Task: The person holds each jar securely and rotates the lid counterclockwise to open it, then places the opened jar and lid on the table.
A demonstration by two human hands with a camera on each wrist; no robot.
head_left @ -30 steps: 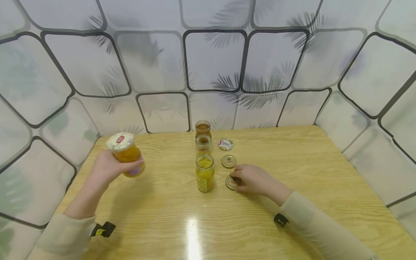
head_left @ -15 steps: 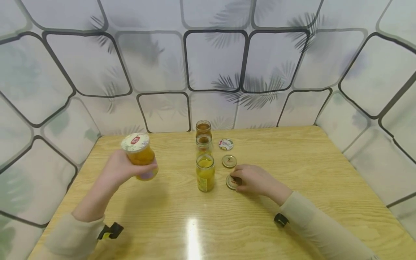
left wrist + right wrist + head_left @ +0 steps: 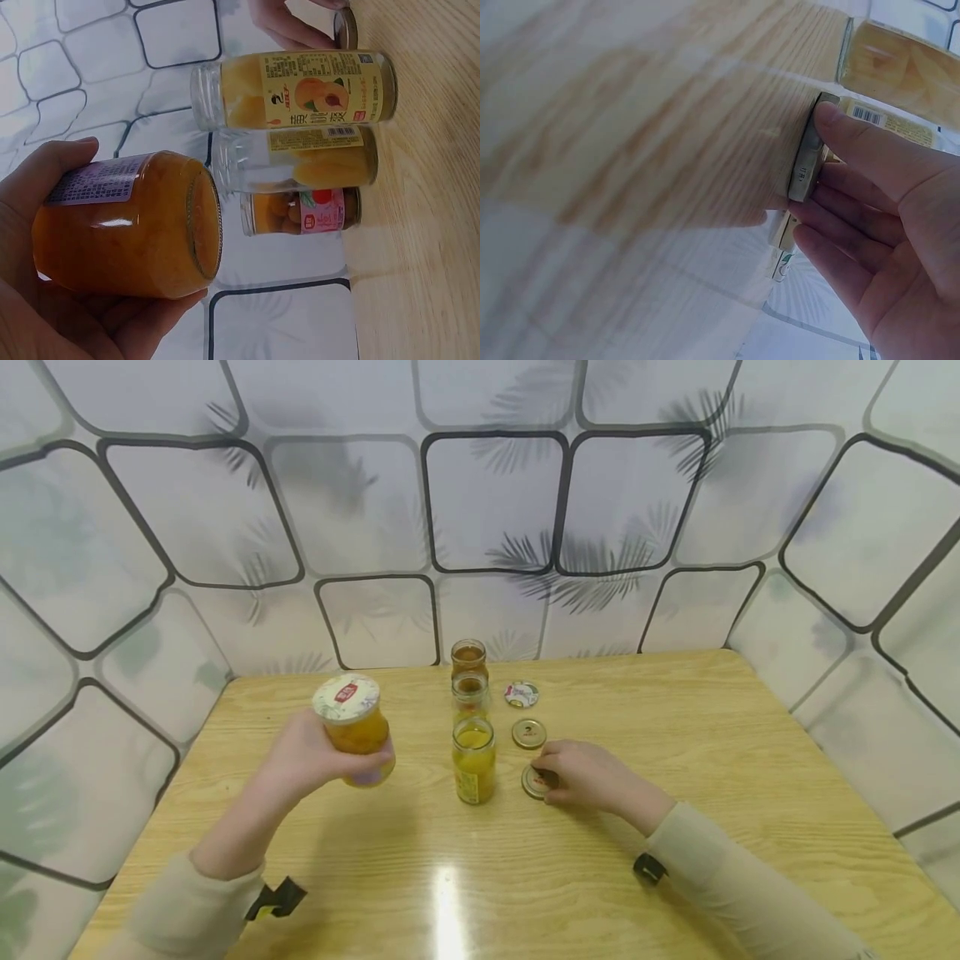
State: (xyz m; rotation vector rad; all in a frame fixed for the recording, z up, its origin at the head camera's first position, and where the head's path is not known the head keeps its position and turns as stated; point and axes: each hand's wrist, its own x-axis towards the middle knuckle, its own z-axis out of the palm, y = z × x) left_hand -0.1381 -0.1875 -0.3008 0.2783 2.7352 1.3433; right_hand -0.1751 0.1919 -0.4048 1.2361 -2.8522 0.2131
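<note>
My left hand [image 3: 300, 756] grips a glass jar [image 3: 358, 727] of orange preserve with a pale patterned lid, raised over the left side of the table. In the left wrist view its lilac label [image 3: 101, 180] shows under the thumb, with the glass base turned toward the other jars. My right hand [image 3: 596, 777] pinches a gold jar lid [image 3: 533, 783] lying at the tabletop, thumb on one edge and fingers on the opposite one. Just left of that lid stands an uncovered jar of yellow peaches [image 3: 472, 768].
Behind the peach jar, two more uncovered jars line up: a middle jar [image 3: 322, 165] with yellow fruit and a rear jar [image 3: 307, 210] with brown fruit. A gold lid [image 3: 528, 733] and a patterned lid [image 3: 521, 693] lie beside them on the wooden table [image 3: 675, 718].
My left hand has carried the orange preserve jar rightward, closer to the row of jars, and slightly toward me. My right hand stays at the gold lid.
</note>
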